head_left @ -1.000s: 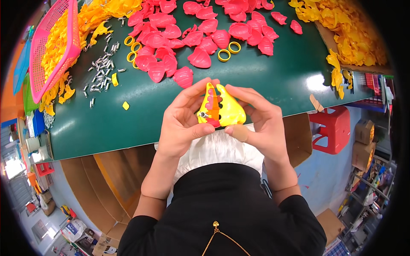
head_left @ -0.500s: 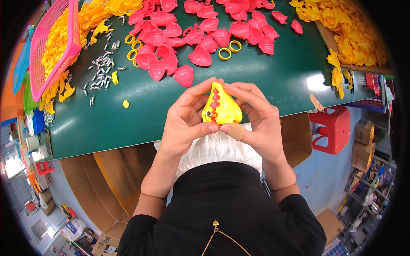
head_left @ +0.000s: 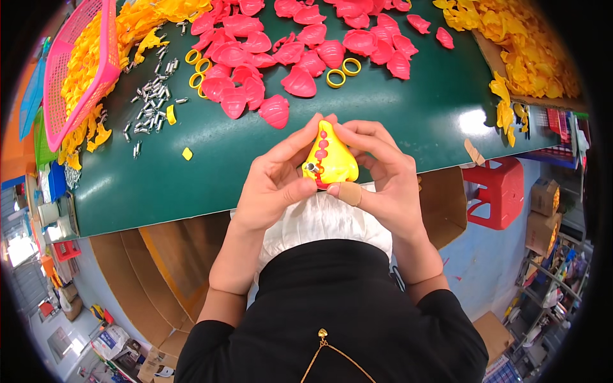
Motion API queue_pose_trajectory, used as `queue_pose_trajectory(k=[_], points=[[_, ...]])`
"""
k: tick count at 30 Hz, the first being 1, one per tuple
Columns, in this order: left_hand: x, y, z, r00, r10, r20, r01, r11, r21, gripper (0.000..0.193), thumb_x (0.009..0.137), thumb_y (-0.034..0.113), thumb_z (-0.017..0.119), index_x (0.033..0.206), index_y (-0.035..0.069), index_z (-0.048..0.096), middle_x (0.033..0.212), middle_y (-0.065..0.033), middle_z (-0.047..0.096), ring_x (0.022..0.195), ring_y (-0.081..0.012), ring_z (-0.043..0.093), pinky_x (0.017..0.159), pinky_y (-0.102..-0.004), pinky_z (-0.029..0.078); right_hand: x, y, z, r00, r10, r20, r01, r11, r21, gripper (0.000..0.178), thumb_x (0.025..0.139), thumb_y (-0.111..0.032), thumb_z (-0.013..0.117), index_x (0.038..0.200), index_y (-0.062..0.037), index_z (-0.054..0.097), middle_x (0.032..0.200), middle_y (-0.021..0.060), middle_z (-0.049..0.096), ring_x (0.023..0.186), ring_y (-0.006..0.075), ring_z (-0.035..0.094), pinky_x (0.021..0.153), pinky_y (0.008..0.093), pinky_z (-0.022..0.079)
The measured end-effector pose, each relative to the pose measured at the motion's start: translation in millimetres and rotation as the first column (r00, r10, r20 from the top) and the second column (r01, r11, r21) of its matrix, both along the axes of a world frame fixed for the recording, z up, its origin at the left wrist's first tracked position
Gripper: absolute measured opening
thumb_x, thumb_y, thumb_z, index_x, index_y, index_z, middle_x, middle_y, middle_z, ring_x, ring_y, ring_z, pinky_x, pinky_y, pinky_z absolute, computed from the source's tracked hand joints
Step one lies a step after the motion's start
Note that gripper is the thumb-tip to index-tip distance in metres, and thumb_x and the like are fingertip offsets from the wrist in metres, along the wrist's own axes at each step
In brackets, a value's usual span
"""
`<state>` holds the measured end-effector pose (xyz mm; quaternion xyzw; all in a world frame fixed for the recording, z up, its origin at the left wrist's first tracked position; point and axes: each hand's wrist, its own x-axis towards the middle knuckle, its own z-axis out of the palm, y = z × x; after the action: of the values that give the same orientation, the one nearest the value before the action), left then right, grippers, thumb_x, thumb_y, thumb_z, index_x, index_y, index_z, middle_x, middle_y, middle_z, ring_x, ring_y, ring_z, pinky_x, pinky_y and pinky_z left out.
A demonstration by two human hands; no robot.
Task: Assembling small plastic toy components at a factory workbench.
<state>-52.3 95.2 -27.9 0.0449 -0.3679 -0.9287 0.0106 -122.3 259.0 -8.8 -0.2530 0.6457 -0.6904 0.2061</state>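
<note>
Between both hands, just over the table's near edge, is a yellow cone-shaped plastic piece with a row of red bumps down its front. A small metal cylinder sticks out near its lower left, and a strip of red shows along its base. My left hand is closed round the left side, thumb at the bottom edge and fingertips at the peak. My right hand grips the other side the same way, a tan bandage on its thumb. What the fingers behind the piece touch is hidden.
Pink shell pieces and yellow rings lie on the green table. Small metal cylinders are scattered at left, beside a pink basket. Yellow pieces are heaped at far right. A red stool stands beyond the right edge.
My left thumb has slid a little left along the base. The metal cylinder shows more of its side, and more red shows at the bottom of the yellow piece.
</note>
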Motion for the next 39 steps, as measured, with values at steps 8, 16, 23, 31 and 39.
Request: queue_pose_trajectory(k=[8,16,23,31,39], points=[[-4.5,8.3,-10.6,0.988,0.097,-0.123,-0.117,0.979,-0.165,0.063,0.083,0.006,0.071,0.135,0.003,0.035,0.137,-0.0161,0.042,0.114,-0.0237,0.054,0.091,-0.0388,0.053,-3.1,-11.2,-5.6,0.994,0.065,-0.088,-0.060,0.997,0.053,0.064,0.070,0.001,0.078,0.129,0.0004,0.053,0.126,0.0109,0.048,0.112,0.0197,0.054,0.093,0.0325,0.048],[2.4,4.6,-8.5,0.995,0.075,0.064,-0.088,0.970,0.228,0.059,0.085,0.018,0.071,0.133,0.002,0.041,0.121,-0.0131,0.055,0.110,-0.0202,0.058,0.094,-0.0350,0.050,7.1,-10.1,-18.4,0.958,-0.112,-0.264,0.123,0.992,0.026,0.057,0.069,0.002,0.080,0.122,0.0018,0.057,0.119,0.0143,0.054,0.105,0.0215,0.060,0.089,0.0335,0.055],[5.8,-13.5,-31.8,0.931,0.205,-0.302,-0.304,0.892,-0.335,0.068,0.054,0.012,0.090,0.114,-0.005,0.061,0.114,-0.0155,0.061,0.107,-0.0256,0.061,0.092,-0.0357,0.052,3.7,-6.5,-7.1,0.997,0.034,-0.076,-0.039,0.997,-0.065,0.051,0.068,0.005,0.080,0.116,0.0043,0.061,0.109,0.0137,0.060,0.101,0.0203,0.061,0.084,0.0311,0.055],[11.5,-9.8,-37.3,0.925,0.253,-0.282,-0.300,0.944,-0.137,0.052,0.063,0.010,0.085,0.110,-0.004,0.066,0.104,-0.0135,0.066,0.093,-0.0230,0.064,0.081,-0.0332,0.054,10.8,-4.5,-24.8,0.966,0.125,0.225,-0.051,0.951,-0.306,0.051,0.073,0.007,0.074,0.121,0.0015,0.058,0.115,0.0119,0.059,0.106,0.0203,0.060,0.093,0.0341,0.052],[-25.6,-15.1,10.7,0.924,-0.050,-0.378,-0.353,0.263,-0.898,0.035,0.072,0.010,0.076,0.105,0.003,0.070,0.104,-0.0093,0.070,0.083,-0.0221,0.063,0.077,-0.0314,0.049,-21.4,18.0,5.6,0.928,0.091,-0.362,0.014,0.960,0.279,0.064,0.066,0.000,0.081,0.124,0.0006,0.053,0.125,0.0121,0.056,0.112,0.0188,0.057,0.093,0.0329,0.049]])
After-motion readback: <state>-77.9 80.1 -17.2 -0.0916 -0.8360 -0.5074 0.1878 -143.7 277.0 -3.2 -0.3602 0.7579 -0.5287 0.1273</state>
